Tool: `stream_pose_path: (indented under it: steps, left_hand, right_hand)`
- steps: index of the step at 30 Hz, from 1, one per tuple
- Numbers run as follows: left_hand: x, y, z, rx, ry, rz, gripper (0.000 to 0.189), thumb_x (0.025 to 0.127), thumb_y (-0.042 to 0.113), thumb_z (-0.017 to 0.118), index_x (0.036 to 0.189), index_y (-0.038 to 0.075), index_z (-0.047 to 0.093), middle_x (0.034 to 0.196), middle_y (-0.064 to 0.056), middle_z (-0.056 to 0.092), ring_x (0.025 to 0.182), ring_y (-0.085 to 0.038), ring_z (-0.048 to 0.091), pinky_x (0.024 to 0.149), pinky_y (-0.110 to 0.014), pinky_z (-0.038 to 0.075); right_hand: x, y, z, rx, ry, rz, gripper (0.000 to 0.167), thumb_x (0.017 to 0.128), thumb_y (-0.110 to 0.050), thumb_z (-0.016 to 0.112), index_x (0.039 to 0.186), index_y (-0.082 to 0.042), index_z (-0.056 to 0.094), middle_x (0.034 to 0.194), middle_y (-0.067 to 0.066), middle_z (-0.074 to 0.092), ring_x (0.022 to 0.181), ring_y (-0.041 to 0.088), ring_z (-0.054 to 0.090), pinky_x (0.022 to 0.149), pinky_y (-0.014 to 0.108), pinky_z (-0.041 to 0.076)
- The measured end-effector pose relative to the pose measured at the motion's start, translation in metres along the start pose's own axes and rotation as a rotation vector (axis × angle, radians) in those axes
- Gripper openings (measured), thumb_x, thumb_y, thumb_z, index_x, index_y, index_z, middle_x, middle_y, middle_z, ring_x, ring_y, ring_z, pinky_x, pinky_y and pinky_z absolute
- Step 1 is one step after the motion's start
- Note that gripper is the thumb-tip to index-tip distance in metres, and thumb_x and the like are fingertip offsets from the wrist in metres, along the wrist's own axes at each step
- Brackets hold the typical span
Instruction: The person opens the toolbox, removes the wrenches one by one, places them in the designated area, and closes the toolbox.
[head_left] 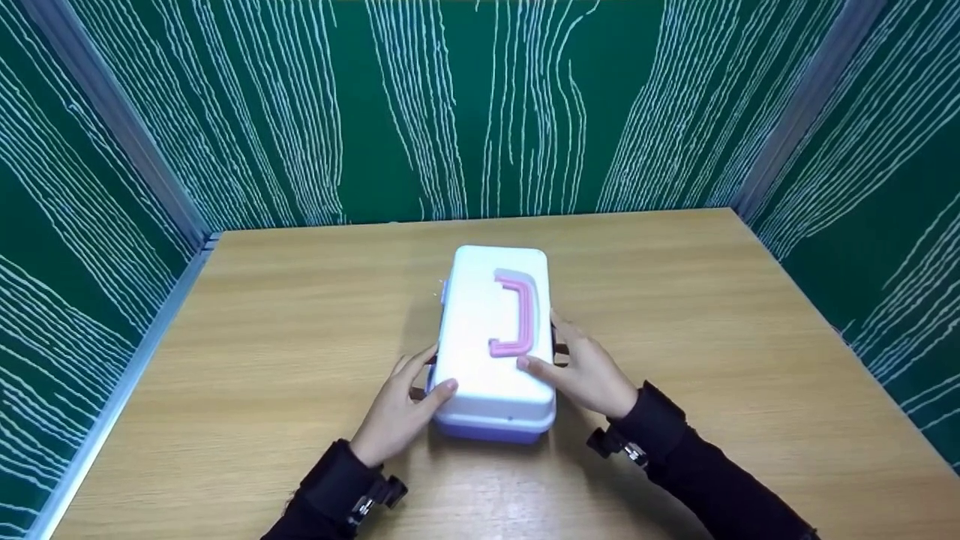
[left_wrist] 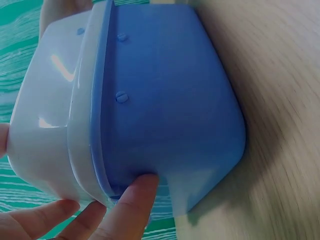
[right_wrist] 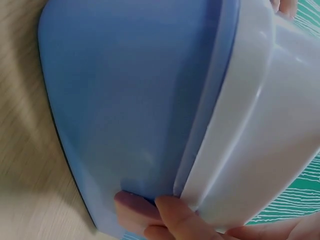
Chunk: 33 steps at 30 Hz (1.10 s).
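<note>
A storage box [head_left: 480, 322] with a white lid, a blue base [left_wrist: 170, 85] and a folded pink carrying handle [head_left: 525, 319] stands on the table, its long side pointing away from me. My left hand [head_left: 401, 409] grips its near left part, thumb on the lid's edge and fingers down the side. On the opposite side my right hand [head_left: 589, 371] holds the box, thumb on the lid close to the handle. In the right wrist view, right fingertips touch a pink latch [right_wrist: 136, 212] on the blue side, just below the lid rim. The lid sits down on the base.
The wooden table [head_left: 285, 322] extends around the box on all sides. Green panels with white wavy lines [head_left: 487, 112] enclose it at the back, left and right. Grey metal posts [head_left: 127, 120] stand at the back corners.
</note>
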<state>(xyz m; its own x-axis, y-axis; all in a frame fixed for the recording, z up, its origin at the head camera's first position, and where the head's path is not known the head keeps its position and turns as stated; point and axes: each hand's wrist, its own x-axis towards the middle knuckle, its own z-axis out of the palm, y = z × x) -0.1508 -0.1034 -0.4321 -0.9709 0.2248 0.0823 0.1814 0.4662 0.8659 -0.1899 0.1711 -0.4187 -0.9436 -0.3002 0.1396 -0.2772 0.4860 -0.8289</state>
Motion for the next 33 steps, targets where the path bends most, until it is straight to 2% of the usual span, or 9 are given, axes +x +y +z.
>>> stream_pose_path:
  steps: [6,9,11,12,17,23,27,30,33]
  left_hand:
    - [-0.001,0.003,-0.002,0.035,-0.013,-0.014,0.071,0.095,0.048,0.058,0.151,0.011,0.037,0.147,-0.016,0.044,0.111,-0.032,0.060,0.093,-0.046,0.053]
    - [-0.001,0.009,-0.003,0.106,0.003,-0.013,0.074,0.093,0.049,0.058,0.151,0.010,0.035,0.149,-0.016,0.043,0.122,-0.036,0.055,0.102,-0.053,0.047]
    - [-0.001,0.016,-0.003,0.168,0.024,-0.001,0.077,0.092,0.050,0.060,0.152,0.010,0.033,0.151,-0.017,0.040,0.134,-0.037,0.046,0.108,-0.057,0.039]
    - [-0.001,0.019,-0.002,0.196,0.036,0.015,0.078,0.091,0.049,0.061,0.153,0.009,0.033,0.152,-0.018,0.038,0.139,-0.037,0.040,0.111,-0.059,0.035]
    - [0.006,0.038,0.008,0.335,0.069,0.115,0.084,0.089,0.051,0.063,0.152,0.006,0.032,0.155,-0.019,0.035,0.144,-0.039,0.031,0.117,-0.058,0.026]
    - [0.017,0.057,0.025,0.501,0.007,0.232,0.089,0.087,0.062,0.060,0.151,0.006,0.035,0.158,-0.017,0.032,0.148,-0.039,0.023,0.120,-0.054,0.023]
    - [0.021,0.063,0.039,0.631,-0.016,0.343,0.091,0.084,0.067,0.059,0.148,0.004,0.040,0.155,-0.018,0.037,0.147,-0.038,0.028,0.120,-0.049,0.025]
    - [0.021,0.062,0.049,0.734,0.018,0.410,0.094,0.081,0.071,0.059,0.144,0.003,0.045,0.150,-0.018,0.045,0.144,-0.035,0.036,0.119,-0.048,0.029]
    - [0.020,0.059,0.057,0.833,0.079,0.450,0.095,0.078,0.074,0.060,0.141,0.003,0.049,0.145,-0.015,0.052,0.140,-0.032,0.043,0.116,-0.049,0.033]
  right_hand:
    - [-0.002,-0.001,-0.006,0.028,-0.016,0.051,0.088,0.089,-0.038,0.071,0.153,0.000,0.025,0.146,0.024,0.046,0.120,0.037,0.060,0.091,0.038,0.057]
    - [0.000,0.000,-0.012,0.031,-0.044,0.054,0.076,0.093,-0.035,0.066,0.151,0.000,0.031,0.144,0.025,0.048,0.116,0.037,0.062,0.090,0.038,0.057]
    - [0.003,0.002,-0.017,0.026,-0.065,0.061,0.069,0.096,-0.036,0.062,0.149,0.000,0.036,0.143,0.025,0.049,0.115,0.038,0.062,0.091,0.039,0.056]
    - [0.005,0.003,-0.020,0.015,-0.070,0.067,0.067,0.097,-0.037,0.060,0.147,0.000,0.038,0.143,0.025,0.050,0.115,0.037,0.062,0.092,0.040,0.056]
    - [0.014,0.010,-0.033,-0.020,-0.073,0.107,0.061,0.100,-0.040,0.052,0.145,0.001,0.043,0.143,0.024,0.050,0.117,0.036,0.061,0.096,0.046,0.054]
    - [0.025,0.023,-0.035,-0.033,-0.028,0.117,0.056,0.101,-0.033,0.051,0.144,0.002,0.043,0.140,0.026,0.052,0.118,0.038,0.060,0.095,0.046,0.054]
    - [0.032,0.035,-0.029,0.007,-0.014,0.113,0.054,0.101,-0.025,0.051,0.143,0.008,0.041,0.137,0.030,0.053,0.116,0.039,0.061,0.094,0.044,0.055]
    - [0.035,0.042,-0.023,0.067,-0.022,0.123,0.050,0.103,-0.021,0.047,0.142,0.010,0.042,0.131,0.030,0.057,0.110,0.035,0.064,0.093,0.045,0.055]
    - [0.036,0.048,-0.016,0.125,-0.030,0.147,0.045,0.104,-0.019,0.041,0.138,0.010,0.047,0.120,0.026,0.064,0.099,0.022,0.067,0.092,0.043,0.055]
